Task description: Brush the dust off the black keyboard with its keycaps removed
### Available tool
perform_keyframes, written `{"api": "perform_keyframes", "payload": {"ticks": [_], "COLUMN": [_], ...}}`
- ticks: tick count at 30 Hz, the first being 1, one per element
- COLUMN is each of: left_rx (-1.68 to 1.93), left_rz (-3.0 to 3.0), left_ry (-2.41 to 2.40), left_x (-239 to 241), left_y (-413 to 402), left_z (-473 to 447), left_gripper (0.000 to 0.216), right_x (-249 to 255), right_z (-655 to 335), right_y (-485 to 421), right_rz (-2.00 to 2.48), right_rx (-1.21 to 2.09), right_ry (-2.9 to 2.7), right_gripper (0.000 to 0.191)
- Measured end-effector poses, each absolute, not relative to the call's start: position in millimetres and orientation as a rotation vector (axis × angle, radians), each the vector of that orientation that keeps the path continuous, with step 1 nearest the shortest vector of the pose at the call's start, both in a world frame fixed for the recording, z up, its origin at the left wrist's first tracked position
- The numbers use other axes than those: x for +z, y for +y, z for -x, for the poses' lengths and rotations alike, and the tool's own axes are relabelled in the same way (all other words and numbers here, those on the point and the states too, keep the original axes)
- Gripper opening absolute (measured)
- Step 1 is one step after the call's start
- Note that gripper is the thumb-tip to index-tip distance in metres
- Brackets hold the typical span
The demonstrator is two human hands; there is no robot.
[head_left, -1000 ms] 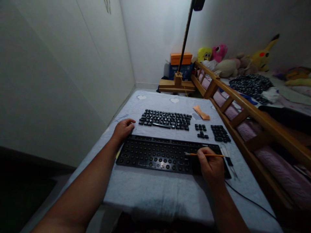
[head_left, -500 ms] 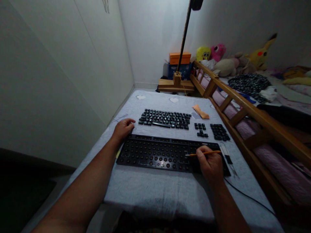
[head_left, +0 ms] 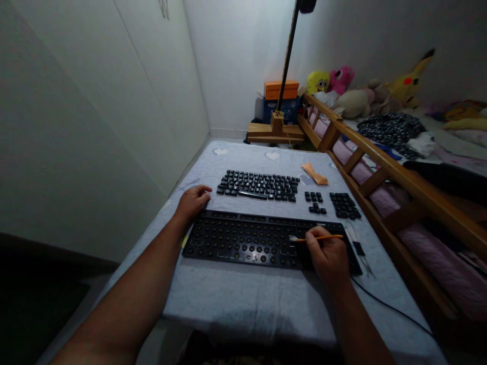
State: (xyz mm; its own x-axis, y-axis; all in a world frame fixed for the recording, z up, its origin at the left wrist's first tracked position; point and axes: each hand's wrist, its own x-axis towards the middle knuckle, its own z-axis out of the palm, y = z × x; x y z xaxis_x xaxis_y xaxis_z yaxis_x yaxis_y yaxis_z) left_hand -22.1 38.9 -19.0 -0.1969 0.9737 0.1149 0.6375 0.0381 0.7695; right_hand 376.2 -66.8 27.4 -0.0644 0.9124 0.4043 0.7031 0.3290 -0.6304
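Observation:
A black keyboard base (head_left: 243, 241) with its keycaps off lies flat before me. My right hand (head_left: 330, 253) is closed in a pinch on a small brush (head_left: 321, 238) with an orange handle. Its pale bristle end is over the right-middle part of the base; contact is hard to tell. My left hand (head_left: 193, 202) rests by the base's upper left corner, fingers loosely stretched and holding nothing. Beyond the base lie rows of black keycaps (head_left: 258, 185), with smaller groups, including number-pad keycaps (head_left: 344, 205), on the right.
An orange cloth (head_left: 314, 174) lies at the back right of the cloth-covered table (head_left: 236, 294). A wire tool with a black grip (head_left: 358, 248) sits right of the base, near a black cable (head_left: 391, 306). A wooden bed rail (head_left: 375, 159) borders the right side.
The brush tip has shifted slightly up and left, and its handle lies a little differently in my right hand. My left hand has stayed in place.

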Motion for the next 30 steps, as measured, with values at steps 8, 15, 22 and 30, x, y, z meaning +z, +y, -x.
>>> {"api": "perform_keyframes", "payload": {"ticks": [8,15,22,30], "left_rx": [0.992,1.004,0.986,0.991], "left_rz": [-1.622,-1.635,-1.642,-1.628], "left_ry": [1.902,1.895,1.907,1.906], "left_x": [-14.8,-15.0,-15.5,-14.5], "left_y": [37.3,37.1,37.4,36.7], "left_z": [19.9,20.5,21.1,19.8], "left_gripper": [0.042,0.042,0.04,0.04], "right_x": [28.3,27.6,29.4,29.5], "right_z": [-379.7,-374.6,-378.0,-380.2], "right_y": [-71.1,-66.7,-68.2,-71.7], "right_rz": [1.369,1.397,1.423,1.386], "right_rx": [0.452,0.417,0.396,0.491], "right_ry": [-1.731,-1.709,-1.801,-1.707], "right_gripper": [0.033,0.025,0.031,0.032]}}
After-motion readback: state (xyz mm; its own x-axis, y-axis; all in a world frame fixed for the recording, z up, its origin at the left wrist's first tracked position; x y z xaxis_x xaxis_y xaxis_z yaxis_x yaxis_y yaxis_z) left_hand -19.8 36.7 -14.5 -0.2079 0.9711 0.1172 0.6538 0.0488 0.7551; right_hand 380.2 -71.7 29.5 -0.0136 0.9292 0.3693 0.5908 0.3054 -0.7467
